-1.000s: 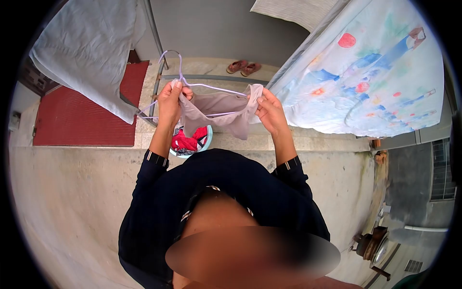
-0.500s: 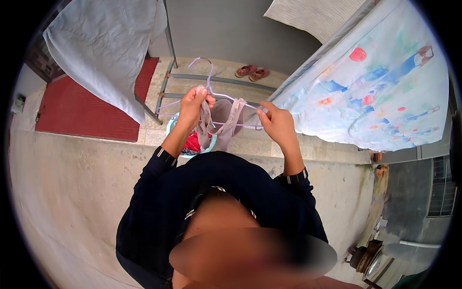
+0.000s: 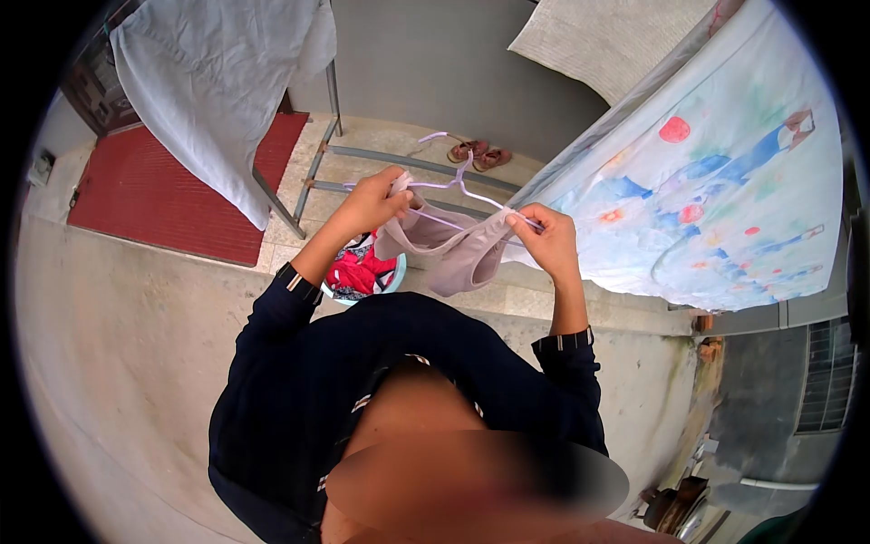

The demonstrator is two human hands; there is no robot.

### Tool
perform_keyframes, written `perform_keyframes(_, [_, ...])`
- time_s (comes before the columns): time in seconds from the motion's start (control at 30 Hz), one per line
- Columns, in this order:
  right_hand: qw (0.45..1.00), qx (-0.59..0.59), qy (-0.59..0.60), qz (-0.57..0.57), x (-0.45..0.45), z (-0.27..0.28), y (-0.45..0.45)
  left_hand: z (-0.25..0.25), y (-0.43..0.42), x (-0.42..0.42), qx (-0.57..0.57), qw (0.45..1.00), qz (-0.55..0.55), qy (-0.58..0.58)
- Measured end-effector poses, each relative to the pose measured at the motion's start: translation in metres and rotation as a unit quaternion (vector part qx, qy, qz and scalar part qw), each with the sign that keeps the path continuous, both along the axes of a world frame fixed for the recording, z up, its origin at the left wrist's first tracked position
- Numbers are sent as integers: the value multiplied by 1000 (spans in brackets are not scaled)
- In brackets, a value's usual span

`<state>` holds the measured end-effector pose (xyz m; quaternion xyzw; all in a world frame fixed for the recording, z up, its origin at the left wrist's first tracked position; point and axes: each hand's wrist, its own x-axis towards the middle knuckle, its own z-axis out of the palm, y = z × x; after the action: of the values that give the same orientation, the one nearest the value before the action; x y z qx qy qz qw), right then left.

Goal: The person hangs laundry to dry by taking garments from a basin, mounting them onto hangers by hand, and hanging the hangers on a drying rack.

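Observation:
A pale pink bra [image 3: 464,265] hangs spread between my hands, over a thin lilac clothes hanger [image 3: 468,186] whose hook points up and away from me. My left hand [image 3: 375,201] is closed, pinching one strap near the hanger's left arm. With thumb and fingers my right hand [image 3: 549,239] grips the other strap at the hanger's right arm. Beneath my left forearm stands a light blue basin [image 3: 400,276], holding red and dark patterned clothes [image 3: 361,270].
Behind the hanger runs a metal rack [image 3: 399,156]. A grey cloth [image 3: 222,100] hangs left, above a red mat [image 3: 177,190]. On the right hang a painted-pattern sheet [image 3: 689,190] and a striped cloth [image 3: 612,45]. Pink shoes [image 3: 490,160] sit by the wall.
The hanger and bra have shifted right and the bra is spread wider. My right hand, earlier on the hanger's arm, now holds the strap there too. More of the basin shows.

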<state>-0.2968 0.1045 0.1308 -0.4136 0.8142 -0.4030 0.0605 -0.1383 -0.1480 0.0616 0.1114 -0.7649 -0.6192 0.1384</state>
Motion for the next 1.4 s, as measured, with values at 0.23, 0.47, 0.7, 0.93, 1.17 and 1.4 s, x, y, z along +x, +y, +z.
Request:
perform_keyframes(0.23, [998, -57, -13, -36, -15, 5, 11, 38, 5, -3, -174, 981, 80, 43])
perform_keyframes(0.47, [996, -80, 22, -34, -16, 8, 17, 39, 11, -12, -363, 916, 151, 73])
perform_keyframes(0.7, [992, -92, 78, -35, -12, 8, 18, 20, -13, -24, 106, 986, 106, 68])
perform_keyframes(0.93, [978, -82, 190, -24, -10, 3, 20, 25, -9, -16, 152, 977, 118, 88])
perform_keyframes(1.17, [976, -63, 208, 11, 1, -7, 17, 14, -11, -14, 251, 963, 74, 62])
perform_keyframes(1.4, [968, -61, 243, 16, 0, -22, 17, 22, -2, -7, 248, 961, 108, 62])
